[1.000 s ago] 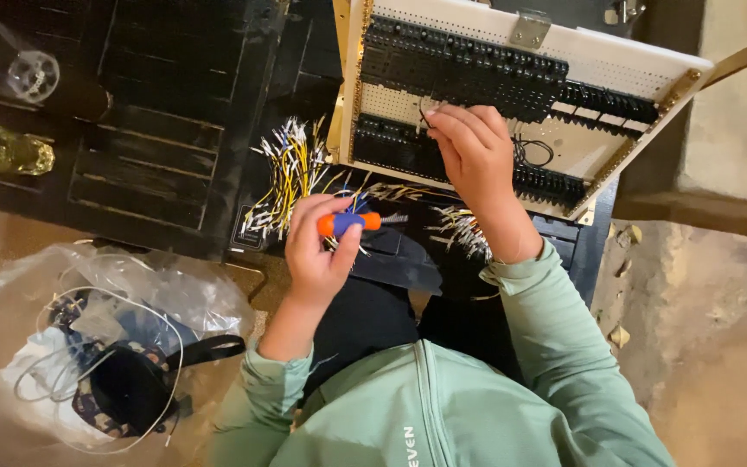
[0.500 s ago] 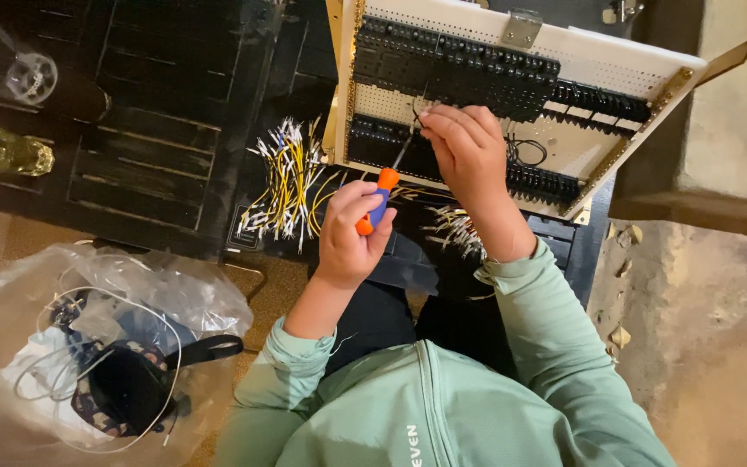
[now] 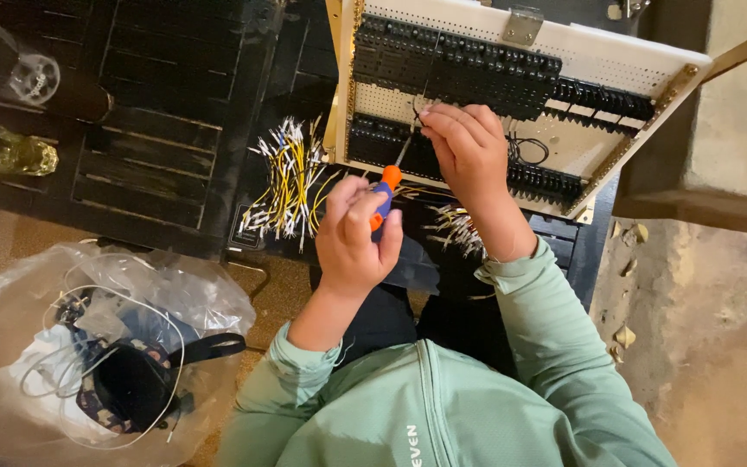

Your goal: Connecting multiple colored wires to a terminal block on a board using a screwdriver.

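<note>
The small screwdriver with the orange and blue plastic handle (image 3: 379, 197) is in the left hand (image 3: 354, 238), which is closed around it, and its thin metal shaft points up toward the lower row of black terminal blocks (image 3: 546, 180) on the white perforated panel (image 3: 603, 65). The right hand (image 3: 469, 151) rests on that panel with its fingers curled and the fingertips (image 3: 427, 114) pressed at a terminal; I cannot tell if they pinch a wire. I think the tip must sit straight in the screw head, and the turning should be gentle while the other hand keeps the wire deep in its slot. To the left, on the dark slatted tabletop (image 3: 157, 112), lies a bundle of yellow and white wires (image 3: 283, 177). Nearer, on the floor, is a clear plastic bag (image 3: 88, 355).
</note>
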